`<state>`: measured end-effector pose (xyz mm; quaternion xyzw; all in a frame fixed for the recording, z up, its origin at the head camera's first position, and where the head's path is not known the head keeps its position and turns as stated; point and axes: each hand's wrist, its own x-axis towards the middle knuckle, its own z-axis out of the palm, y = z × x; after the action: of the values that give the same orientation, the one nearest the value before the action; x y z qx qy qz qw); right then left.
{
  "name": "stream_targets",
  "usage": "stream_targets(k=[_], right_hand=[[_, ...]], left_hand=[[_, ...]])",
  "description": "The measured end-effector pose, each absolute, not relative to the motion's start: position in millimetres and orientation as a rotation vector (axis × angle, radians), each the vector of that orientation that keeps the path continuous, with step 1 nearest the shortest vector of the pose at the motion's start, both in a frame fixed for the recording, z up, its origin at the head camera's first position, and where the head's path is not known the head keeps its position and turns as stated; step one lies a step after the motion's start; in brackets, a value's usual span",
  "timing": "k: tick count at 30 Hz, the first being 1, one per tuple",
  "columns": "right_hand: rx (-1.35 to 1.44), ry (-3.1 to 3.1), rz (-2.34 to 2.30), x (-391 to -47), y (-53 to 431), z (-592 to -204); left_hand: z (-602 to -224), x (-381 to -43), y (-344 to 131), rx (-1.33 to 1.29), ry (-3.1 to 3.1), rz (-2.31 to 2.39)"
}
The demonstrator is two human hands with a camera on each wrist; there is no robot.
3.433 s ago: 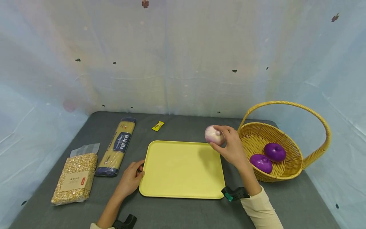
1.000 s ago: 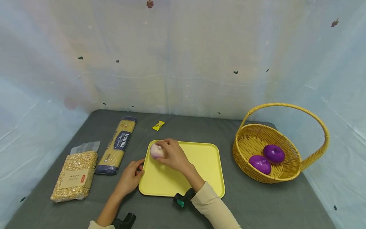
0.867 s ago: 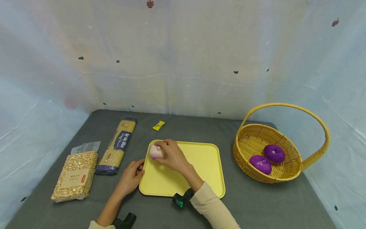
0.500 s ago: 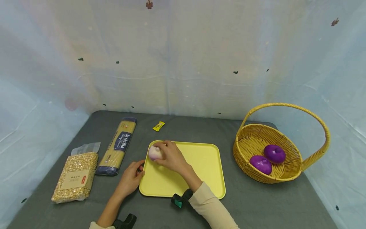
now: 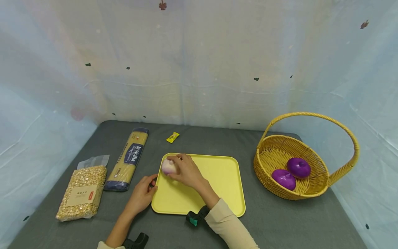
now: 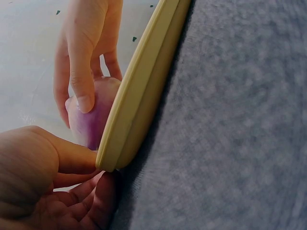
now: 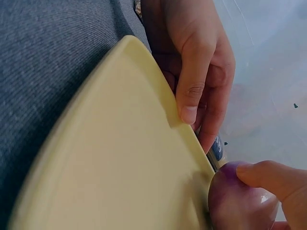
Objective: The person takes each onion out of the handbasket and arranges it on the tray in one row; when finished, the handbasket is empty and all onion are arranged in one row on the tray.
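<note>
Two shiny purple vegetables lie side by side in the wicker basket at the right of the frame. Near the centre, the right hand has thumb and fingers curled round an onion at the upper-left corner of the yellow tray; whether it rests on the tray, I cannot tell. The left hand pinches the tray's left edge. At lower left, a clear bag holds yellow kernels; a pasta packet lies beside it.
</note>
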<state>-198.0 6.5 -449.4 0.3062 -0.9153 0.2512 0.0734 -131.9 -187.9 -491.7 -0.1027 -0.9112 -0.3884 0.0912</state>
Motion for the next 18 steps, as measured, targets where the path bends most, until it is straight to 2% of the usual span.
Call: stream_targets(k=[18], right_hand=[[0.910, -2.787, 0.794, -197.0, 9.2, -451.6]], left_hand=[[-491.1, -131.2, -187.4, -0.287, -2.719, -1.141]])
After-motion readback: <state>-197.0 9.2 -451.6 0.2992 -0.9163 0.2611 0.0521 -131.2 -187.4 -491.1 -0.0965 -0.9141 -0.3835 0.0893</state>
